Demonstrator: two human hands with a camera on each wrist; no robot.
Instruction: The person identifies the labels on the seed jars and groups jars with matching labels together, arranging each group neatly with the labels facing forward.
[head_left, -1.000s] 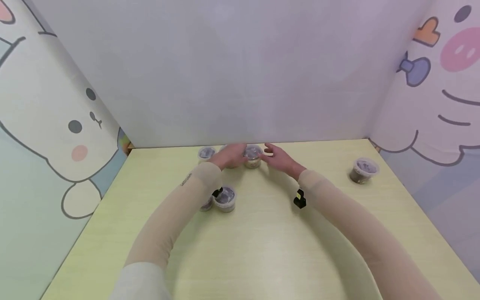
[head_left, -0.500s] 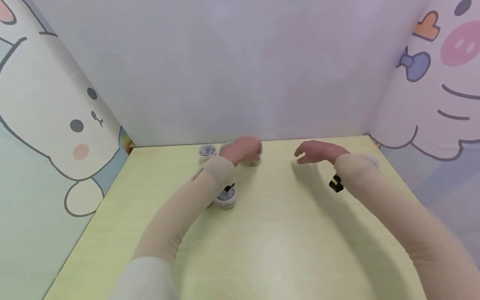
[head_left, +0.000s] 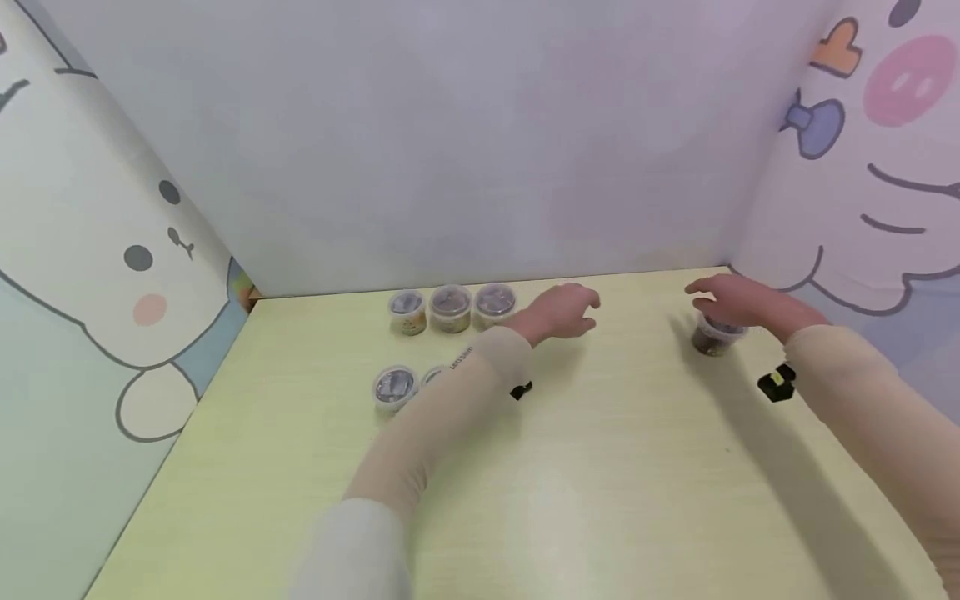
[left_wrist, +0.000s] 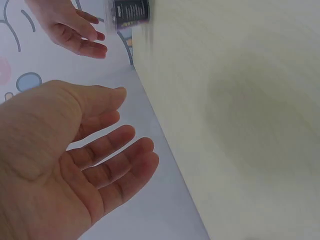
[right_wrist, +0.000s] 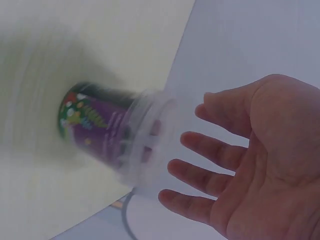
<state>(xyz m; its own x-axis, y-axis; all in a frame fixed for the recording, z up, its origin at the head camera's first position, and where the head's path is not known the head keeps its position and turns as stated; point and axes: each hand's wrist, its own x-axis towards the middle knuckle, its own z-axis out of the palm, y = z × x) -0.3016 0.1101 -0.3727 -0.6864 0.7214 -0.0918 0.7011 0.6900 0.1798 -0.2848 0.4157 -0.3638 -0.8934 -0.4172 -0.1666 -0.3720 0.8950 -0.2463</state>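
Note:
My right hand hovers at the lid of a small plastic tub on the right of the table, fingers spread and relaxed. In the right wrist view this tub has a dark, purple and green printed label and a clear lid, with the fingertips just apart from it. My left hand is over the table right of the back row of tubs, holding nothing. Its fingers are loosely bent in the left wrist view.
Three lidded tubs, a left one, a middle one and a right one, line the back edge. Nearer stand another tub and one partly behind the left sleeve. A wall rises behind the table.
Both hands have moved right. The right hand has left the back row's right-hand tub and reached the lone tub; the left hand has come off that row, uncovering its tubs.

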